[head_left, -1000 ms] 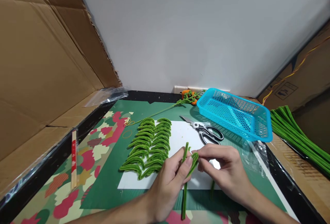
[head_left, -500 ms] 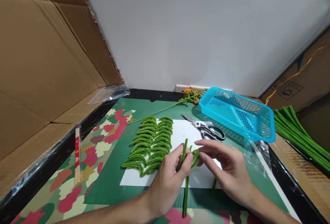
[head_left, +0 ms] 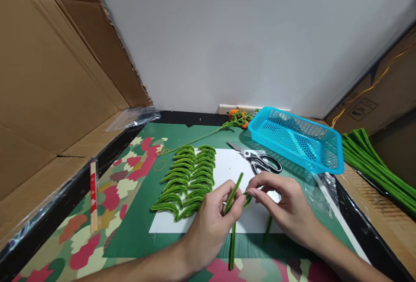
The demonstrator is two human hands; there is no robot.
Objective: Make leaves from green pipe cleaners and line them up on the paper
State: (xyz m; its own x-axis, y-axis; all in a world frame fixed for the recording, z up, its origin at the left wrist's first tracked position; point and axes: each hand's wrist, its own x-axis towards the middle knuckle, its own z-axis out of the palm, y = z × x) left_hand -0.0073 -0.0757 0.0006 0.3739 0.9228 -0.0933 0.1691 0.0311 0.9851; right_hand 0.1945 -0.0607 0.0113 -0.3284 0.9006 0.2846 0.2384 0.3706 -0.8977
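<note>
A straight green fuzzy stem was gripped by the left hand, its fingers curled closed and the stem's upper end tilted above them. A short green fuzzy piece was pinched between the thumb and forefinger of the right hand, just beside the left fingertips; its far end was hidden. Both hands were held over the white sheet, which lay on the green mat. Curved green pieces were laid in two columns, left of the hands and mostly on the sheet. Scissors lay beyond the right hand with blades closed, near the blue basket. Orange flowers were noted left of the basket; a bundle of green stems was seen at far right.
</note>
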